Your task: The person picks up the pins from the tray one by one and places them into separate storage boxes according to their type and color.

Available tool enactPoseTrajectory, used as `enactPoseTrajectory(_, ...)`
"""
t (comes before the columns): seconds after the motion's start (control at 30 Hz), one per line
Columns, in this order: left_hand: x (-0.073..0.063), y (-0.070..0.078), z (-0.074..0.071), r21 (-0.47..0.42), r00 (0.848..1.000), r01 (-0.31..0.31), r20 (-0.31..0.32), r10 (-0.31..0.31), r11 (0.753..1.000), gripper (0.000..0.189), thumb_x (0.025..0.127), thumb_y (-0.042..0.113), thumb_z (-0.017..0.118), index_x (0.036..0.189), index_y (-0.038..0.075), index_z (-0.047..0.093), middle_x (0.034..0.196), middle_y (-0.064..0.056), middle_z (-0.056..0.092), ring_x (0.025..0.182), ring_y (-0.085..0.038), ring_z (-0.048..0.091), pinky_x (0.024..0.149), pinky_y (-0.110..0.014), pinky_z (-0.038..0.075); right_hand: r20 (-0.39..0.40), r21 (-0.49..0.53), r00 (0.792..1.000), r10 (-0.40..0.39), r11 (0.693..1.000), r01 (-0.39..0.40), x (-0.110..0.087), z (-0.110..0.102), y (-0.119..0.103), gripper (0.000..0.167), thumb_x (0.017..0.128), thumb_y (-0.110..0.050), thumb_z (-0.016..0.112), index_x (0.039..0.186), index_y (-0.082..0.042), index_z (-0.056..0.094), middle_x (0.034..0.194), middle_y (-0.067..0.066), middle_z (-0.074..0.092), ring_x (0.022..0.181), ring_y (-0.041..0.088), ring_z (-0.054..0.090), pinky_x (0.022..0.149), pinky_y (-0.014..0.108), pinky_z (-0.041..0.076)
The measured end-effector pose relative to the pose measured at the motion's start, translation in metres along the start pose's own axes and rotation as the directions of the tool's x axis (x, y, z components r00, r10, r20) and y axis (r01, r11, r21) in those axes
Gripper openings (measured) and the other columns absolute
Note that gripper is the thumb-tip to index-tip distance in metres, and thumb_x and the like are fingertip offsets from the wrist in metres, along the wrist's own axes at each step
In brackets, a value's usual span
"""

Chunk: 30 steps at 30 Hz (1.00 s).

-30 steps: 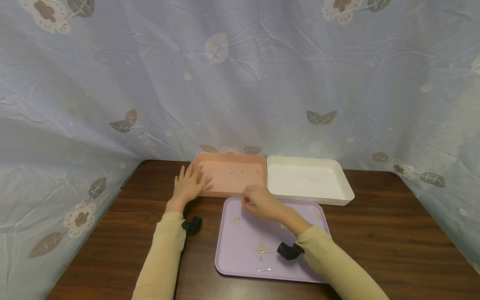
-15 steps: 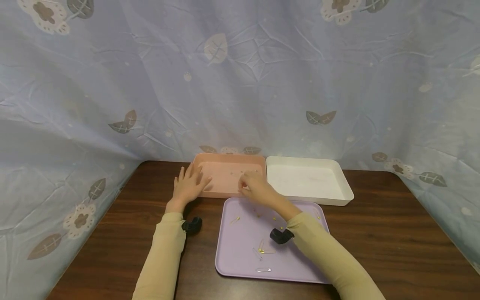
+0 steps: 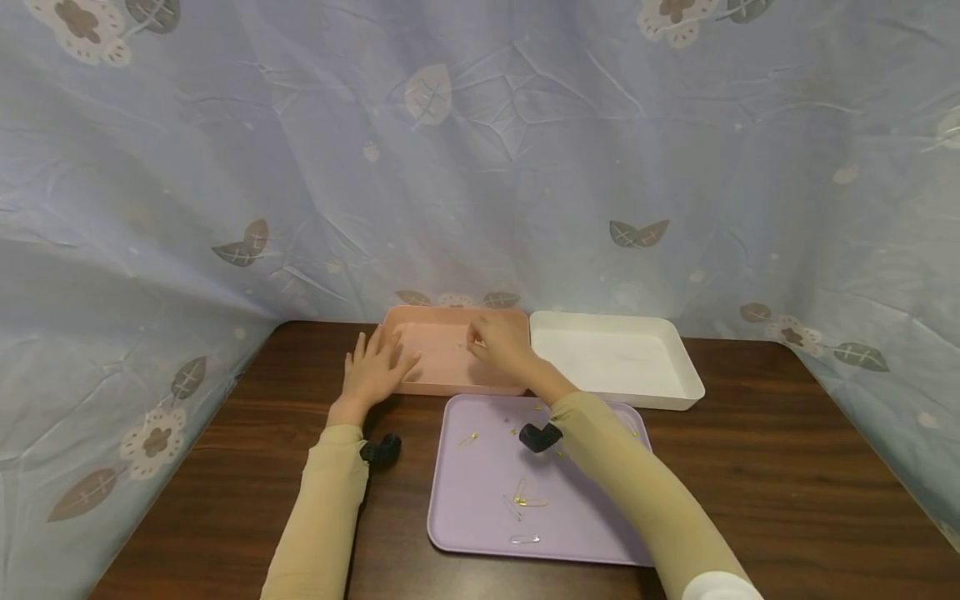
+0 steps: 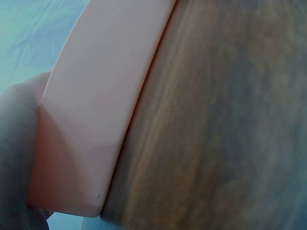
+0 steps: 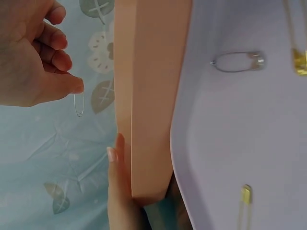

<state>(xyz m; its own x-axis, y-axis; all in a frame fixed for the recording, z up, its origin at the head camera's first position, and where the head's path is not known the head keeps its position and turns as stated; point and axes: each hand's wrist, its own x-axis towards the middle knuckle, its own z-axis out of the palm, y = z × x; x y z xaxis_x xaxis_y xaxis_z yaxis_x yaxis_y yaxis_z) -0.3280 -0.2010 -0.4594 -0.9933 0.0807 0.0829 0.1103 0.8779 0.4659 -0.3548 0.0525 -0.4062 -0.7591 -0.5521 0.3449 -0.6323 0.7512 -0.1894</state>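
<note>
In the head view, my right hand [image 3: 504, 343] is over the pink tray [image 3: 427, 350]. The right wrist view shows its thumb and finger pinching a silver safety pin [image 5: 79, 105], which hangs down from the fingertips. My left hand [image 3: 372, 371] rests at the pink tray's left end with fingers spread, and part of it shows against the tray wall in the left wrist view. On the lilac tray [image 3: 468, 500] lie several gold safety pins [image 3: 532, 502] and silver ones, such as a silver safety pin [image 3: 525, 539] near the front edge. My right arm hides part of this tray.
A white tray [image 3: 615, 358] stands right of the pink one, both behind the lilac tray. All sit on a dark wooden table [image 3: 787, 467]. A patterned curtain [image 3: 480, 167] hangs behind the table and at its sides.
My right hand has moved forward from above the lilac tray to over the pink tray, uncovering more pins on the lilac tray. My left hand has stayed in place.
</note>
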Motion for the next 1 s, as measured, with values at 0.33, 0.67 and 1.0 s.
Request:
enactPoseTrajectory(0.33,-0.001,0.001,0.001,0.000,1.000,-0.002,-0.011,0.002,1.000,0.075,0.095,0.064,0.039,0.156,0.022,0.023,0.164,-0.016,0.010,0.148,-0.050,0.001,0.111,-0.075,0.006,0.057,0.024,0.995,0.084,0.996,-0.086,0.026,0.005,0.001,0.010,0.092,-0.017,0.065,0.088,-0.008,0.066,0.096,0.009,0.064,0.096,0.026,0.059,0.087,0.038,0.049)
enactPoseTrajectory(0.67,-0.002,0.003,0.002,0.023,1.000,0.004,-0.001,-0.004,1.000,0.078,0.094,0.069,0.035,0.156,0.024,0.021,0.164,-0.016,0.009,0.148,-0.050,0.002,0.111,-0.075,0.007,0.101,0.042,0.983,0.153,0.987,-0.158,0.045,0.013,0.005,0.014,0.094,-0.019,0.062,0.093,-0.006,0.067,0.097,0.008,0.066,0.096,0.026,0.058,0.088,0.040,0.048)
enactPoseTrajectory(1.0,-0.003,0.005,0.000,0.021,1.000,0.006,0.002,-0.006,1.000,0.078,0.094,0.070,0.035,0.155,0.023,0.025,0.164,-0.016,0.008,0.149,-0.049,0.001,0.111,-0.075,0.008,0.107,0.121,0.973,0.203,0.969,-0.215,0.062,0.019,0.011,0.012,0.094,-0.014,0.059,0.090,-0.006,0.067,0.092,0.008,0.064,0.084,0.020,0.057,0.078,0.033,0.050)
